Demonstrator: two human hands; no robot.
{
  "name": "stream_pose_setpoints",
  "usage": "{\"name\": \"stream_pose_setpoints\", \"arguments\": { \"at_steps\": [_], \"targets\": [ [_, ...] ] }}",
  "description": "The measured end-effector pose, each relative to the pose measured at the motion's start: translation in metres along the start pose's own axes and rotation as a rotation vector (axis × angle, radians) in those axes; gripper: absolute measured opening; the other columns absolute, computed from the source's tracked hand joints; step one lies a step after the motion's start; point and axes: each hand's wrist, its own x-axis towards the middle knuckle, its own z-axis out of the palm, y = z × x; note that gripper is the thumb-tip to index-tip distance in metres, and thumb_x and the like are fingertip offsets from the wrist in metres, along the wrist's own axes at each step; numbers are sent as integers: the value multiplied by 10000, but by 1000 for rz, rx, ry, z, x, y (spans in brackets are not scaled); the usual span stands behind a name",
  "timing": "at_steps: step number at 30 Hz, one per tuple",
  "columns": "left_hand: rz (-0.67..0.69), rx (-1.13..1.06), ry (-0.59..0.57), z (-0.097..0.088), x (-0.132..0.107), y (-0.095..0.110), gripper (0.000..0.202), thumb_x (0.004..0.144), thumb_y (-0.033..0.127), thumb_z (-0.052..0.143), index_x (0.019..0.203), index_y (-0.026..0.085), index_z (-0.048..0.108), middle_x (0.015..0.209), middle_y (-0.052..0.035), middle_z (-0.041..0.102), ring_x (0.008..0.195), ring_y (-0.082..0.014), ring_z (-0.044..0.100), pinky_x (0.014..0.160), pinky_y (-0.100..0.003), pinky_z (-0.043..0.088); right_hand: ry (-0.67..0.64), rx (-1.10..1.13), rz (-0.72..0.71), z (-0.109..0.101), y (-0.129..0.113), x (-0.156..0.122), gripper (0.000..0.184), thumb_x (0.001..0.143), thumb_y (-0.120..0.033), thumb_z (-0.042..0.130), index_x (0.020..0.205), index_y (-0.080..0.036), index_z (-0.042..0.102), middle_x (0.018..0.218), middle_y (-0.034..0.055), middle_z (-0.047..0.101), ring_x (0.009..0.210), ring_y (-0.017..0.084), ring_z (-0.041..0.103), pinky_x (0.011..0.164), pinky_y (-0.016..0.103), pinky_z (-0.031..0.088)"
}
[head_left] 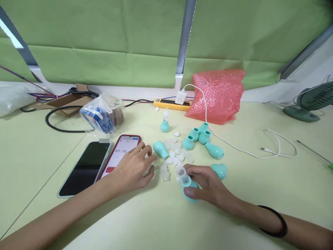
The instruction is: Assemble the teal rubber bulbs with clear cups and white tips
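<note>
My right hand is wrapped round a teal rubber bulb with a clear tube standing in its neck. My left hand hovers beside the red-cased phone, fingers bent and apart, with nothing visible in them. Between the hands lie a clear plastic tube, several white tips and another teal bulb on its side. Farther back, an assembled bulb with tube and white tip stands upright. Several open-necked teal bulbs stand to its right, and others lie on their sides.
Two phones lie at left, a dark-screened one and one showing a timer. At the back are a yellow power strip, a pink bubble-wrap bag and a plastic-wrapped package. A white cable crosses the right; a screwdriver lies beyond.
</note>
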Motion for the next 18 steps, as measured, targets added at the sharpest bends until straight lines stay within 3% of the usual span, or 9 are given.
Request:
{"name": "stream_pose_setpoints", "arguments": {
  "at_steps": [4,9,18],
  "targets": [
    [-31,70,-54,3,2,-4,253,810,153,346,901,145,582,922,-104,513,856,-247,448,610,-339,436,1,-20,-9,1,-3,-1,107,623,-158,607,700,-165,532,737,3,440,710,132,413,663,264,351],
    [-56,-23,-140,4,3,-9,267,847,201,318,957,163,559,814,-76,532,809,-220,499,602,-309,430,12,-40,13,2,-3,-1,129,622,-179,603,732,-161,538,781,23,463,762,159,437,703,291,360],
    [-14,-243,-87,11,3,-16,226,841,202,382,947,175,579,854,-66,502,793,-183,512,655,-292,431,-44,-115,-18,2,-2,-3,105,645,-176,586,712,-168,505,729,8,455,714,141,433,676,273,370]
  ]
}}
